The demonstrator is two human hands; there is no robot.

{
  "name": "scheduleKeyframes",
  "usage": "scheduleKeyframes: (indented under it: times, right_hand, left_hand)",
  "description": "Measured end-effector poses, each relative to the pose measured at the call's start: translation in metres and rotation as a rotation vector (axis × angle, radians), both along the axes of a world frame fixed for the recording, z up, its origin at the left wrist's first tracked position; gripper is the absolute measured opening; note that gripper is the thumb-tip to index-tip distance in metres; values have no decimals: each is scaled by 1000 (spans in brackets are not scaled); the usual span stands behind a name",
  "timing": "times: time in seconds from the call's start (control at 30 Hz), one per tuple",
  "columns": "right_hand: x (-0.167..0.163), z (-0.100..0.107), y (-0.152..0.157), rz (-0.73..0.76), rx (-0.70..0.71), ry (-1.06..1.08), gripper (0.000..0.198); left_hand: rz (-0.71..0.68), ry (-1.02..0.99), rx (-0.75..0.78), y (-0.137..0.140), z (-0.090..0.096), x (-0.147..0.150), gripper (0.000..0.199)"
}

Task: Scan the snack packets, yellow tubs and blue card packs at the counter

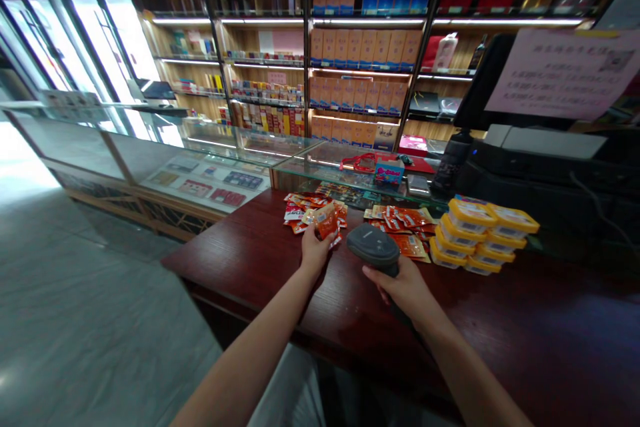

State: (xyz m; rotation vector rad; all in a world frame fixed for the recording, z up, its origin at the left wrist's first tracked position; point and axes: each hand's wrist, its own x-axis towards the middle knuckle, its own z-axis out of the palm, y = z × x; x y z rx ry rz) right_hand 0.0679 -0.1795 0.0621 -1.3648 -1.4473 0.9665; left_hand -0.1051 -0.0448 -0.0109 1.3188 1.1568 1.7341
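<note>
My left hand (315, 248) is closed on an orange snack packet (327, 220), held up over the dark wooden counter (250, 260). Just behind it lies a loose pile of red, white and orange packets (296, 210). In my right hand (403, 280) is a black barcode scanner (373, 245), its head tilted toward the packet but apart from it. Beyond the scanner, a second heap of orange packets (407, 217) rests on the counter. The print on the packets is too small to read.
Stacked yellow-lidded tubs (470, 230) stand right of the packets. Behind them are a black monitor (493, 80) with a pink notice (563, 73) and a small blue and pink box (389, 171). A glass display case (210, 177) runs left, before lit shelves (365, 73).
</note>
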Motion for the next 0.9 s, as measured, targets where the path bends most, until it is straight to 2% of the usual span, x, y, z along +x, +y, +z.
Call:
scheduleKeyframes:
  times: [0.07,0.13,0.23,0.37,0.5,0.6,0.77,0.83,0.9]
  right_hand:
    - [7,2,-3,-22,88,-213,27]
    - [19,3,-9,-60,170,-516,25]
    - [42,-3,-17,-77,171,-943,25]
    - [74,-28,-23,-86,271,-1170,31]
    - [95,-50,-24,-189,368,-1191,38]
    - [103,-57,-24,-245,425,-1117,35]
    - [109,-60,-22,-281,465,-1026,35]
    - [110,-59,-22,-293,466,-1000,34]
    - [110,-59,-23,-320,472,-972,32]
  left_hand:
    - [-23,16,9,-1,2,0,36]
    - [-38,21,11,-4,4,1,35]
    - [-80,-34,-39,-9,8,4,37]
    - [-214,-52,-154,-16,13,9,39]
    - [-281,11,-124,-15,19,9,36]
    - [-339,50,-122,-12,23,12,34]
    - [-445,140,-300,-5,32,31,21]
    - [-391,227,-406,2,37,38,11]
    - [-276,309,-480,9,43,42,9]
